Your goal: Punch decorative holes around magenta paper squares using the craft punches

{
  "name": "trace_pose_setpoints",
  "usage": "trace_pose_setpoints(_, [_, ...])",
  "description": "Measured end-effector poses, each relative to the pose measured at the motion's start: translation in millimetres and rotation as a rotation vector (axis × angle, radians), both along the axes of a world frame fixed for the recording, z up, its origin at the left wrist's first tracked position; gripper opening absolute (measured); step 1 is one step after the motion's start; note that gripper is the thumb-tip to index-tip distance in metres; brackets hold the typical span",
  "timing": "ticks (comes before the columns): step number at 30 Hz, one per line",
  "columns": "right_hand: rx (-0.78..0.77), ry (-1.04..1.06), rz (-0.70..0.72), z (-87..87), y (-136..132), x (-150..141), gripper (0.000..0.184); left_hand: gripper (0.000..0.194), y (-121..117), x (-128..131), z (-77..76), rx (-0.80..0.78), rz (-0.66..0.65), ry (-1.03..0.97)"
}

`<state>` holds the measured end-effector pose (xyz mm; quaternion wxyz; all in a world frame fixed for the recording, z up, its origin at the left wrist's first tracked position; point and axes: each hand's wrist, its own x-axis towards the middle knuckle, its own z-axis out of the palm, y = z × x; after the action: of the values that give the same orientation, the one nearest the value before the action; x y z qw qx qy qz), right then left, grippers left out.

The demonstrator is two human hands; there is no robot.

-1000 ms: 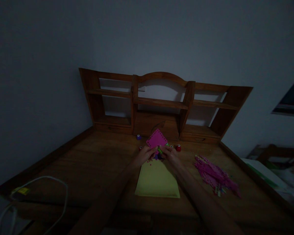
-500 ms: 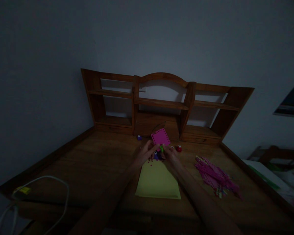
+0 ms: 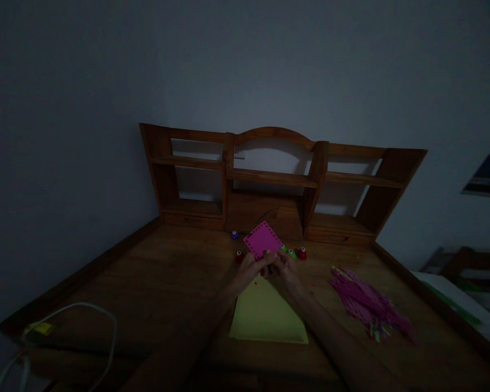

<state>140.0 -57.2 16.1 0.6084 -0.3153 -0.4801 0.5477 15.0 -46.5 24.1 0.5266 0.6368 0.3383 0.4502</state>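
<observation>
A square pink card [image 3: 263,238] with small holes punched along its edges is held up, turned cornerwise, above the desk. My left hand [image 3: 248,270] is closed on its near corner. My right hand [image 3: 286,268] meets it there, closed around a small green paper punch [image 3: 267,253], mostly hidden by the fingers. Just beyond my right hand are two other green punches [image 3: 291,253] and a red punch [image 3: 302,253]. Another red punch [image 3: 239,256] is beside my left hand, and a purple one [image 3: 234,234] stands farther back. Beneath my hands lies a yellow pad or paper stack [image 3: 269,316].
A heap of pink strips [image 3: 367,299] lies on the desk [image 3: 159,283] at the right. A wooden shelf unit [image 3: 269,175] runs along the back. At the front left there is a white cable [image 3: 113,332] near a yellow object [image 3: 44,328].
The pink card has turned cornerwise and shifted slightly left and lower in view. My hands have drawn closer together, covering more of the green punch. The view has tilted slightly.
</observation>
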Motion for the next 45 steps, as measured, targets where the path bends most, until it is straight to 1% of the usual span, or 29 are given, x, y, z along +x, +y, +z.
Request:
trace_pose_setpoints(4, [-0.003, -0.001, -0.005, -6.2, 5.5, 1.4, 0.034, 0.041, 4.3, 1.0, -5.8, -0.019, 0.002, -0.008])
trace_pose_setpoints(8, [0.0, -0.006, 0.029, -14.8, 9.9, 3.4, 0.036, 0.051, 11.4, 3.4, -13.9, -0.042, -0.008, 0.018])
trace_pose_setpoints(10, [-0.001, -0.008, 0.063, -17.4, 10.8, 3.9, 0.037, 0.059, 15.3, 4.6, -16.4, -0.1, -0.02, 0.0])
trace_pose_setpoints(12, [-0.014, -0.018, 0.087, -18.6, 10.7, 4.2, 0.034, 0.066, 18.6, 5.2, -17.5, -0.201, -0.024, -0.034])
trace_pose_setpoints(14, [-0.031, -0.021, 0.091, -18.9, 10.0, 4.9, 0.031, 0.069, 20.4, 5.2, -18.2, -0.272, -0.006, -0.055])
trace_pose_setpoints(15, [-0.036, -0.025, 0.091, -18.9, 9.6, 5.4, 0.03, 0.069, 20.7, 5.1, -18.6, -0.28, 0.006, -0.056])
trace_pose_setpoints(21, [-0.073, -0.045, 0.074, -17.9, 10.3, 9.5, 0.029, 0.068, 18.2, 5.7, -23.3, -0.222, 0.038, -0.047])
trace_pose_setpoints(24, [-0.109, -0.068, 0.066, -13.8, 9.9, 12.3, 0.031, 0.066, 18.2, 6.0, -22.8, -0.231, 0.107, -0.075])
trace_pose_setpoints(27, [-0.095, -0.114, 0.094, -9.4, 7.0, 16.4, 0.031, 0.066, 21.3, 3.1, -21.8, -0.234, 0.186, -0.112])
trace_pose_setpoints(29, [-0.091, -0.133, 0.12, -9.2, 4.8, 18.8, 0.032, 0.067, 24.3, -0.1, -22.3, -0.231, 0.212, -0.132])
trace_pose_setpoints(32, [-0.118, -0.122, 0.114, -14.4, 4.6, 20.7, 0.036, 0.068, 27.2, -4.3, -23.6, -0.24, 0.192, -0.148])
trace_pose_setpoints(34, [-0.123, -0.089, 0.07, -17.9, 7.1, 21.5, 0.036, 0.068, 27.1, -5.7, -23.2, -0.241, 0.17, -0.168])
trace_pose_setpoints(36, [-0.105, -0.087, 0.019, -15.4, 9.6, 23.0, 0.035, 0.069, 26.1, -6.3, -22.1, -0.231, 0.159, -0.193])
trace_pose_setpoints(38, [-0.052, -0.151, -0.03, -1.5, 7.5, 25.2, 0.035, 0.07, 25.8, -6.3, -21.5, -0.225, 0.148, -0.201])
trace_pose_setpoints(39, [-0.017, -0.206, -0.052, 10.6, 3.1, 26.5, 0.033, 0.071, 26.1, -6.2, -21.9, -0.222, 0.146, -0.198])
trace_pose_setpoints(40, [0.045, -0.236, -0.13, 25.6, -4.1, 27.9, 0.03, 0.071, 26.9, -6.0, -22.7, -0.217, 0.146, -0.192])
trace_pose_setpoints(41, [0.115, -0.269, -0.204, 42.7, -14.2, 29.4, 0.03, 0.07, 27.9, -5.8, -23.9, -0.213, 0.146, -0.182])
trace_pose_setpoints(43, [0.259, -0.407, -0.339, 78.6, -41.9, 33.1, 0.041, 0.067, 30.0, -5.1, -26.6, -0.214, 0.156, -0.154])
trace_pose_setpoints(44, [0.324, -0.481, -0.399, 94.6, -58.0, 35.4, 0.048, 0.065, 30.7, -4.8, -27.7, -0.214, 0.167, -0.141])
trace_pose_setpoints(45, [0.397, -0.51, -0.448, 108.0, -74.3, 37.9, 0.052, 0.063, 31.0, -4.5, -28.3, -0.218, 0.18, -0.127])
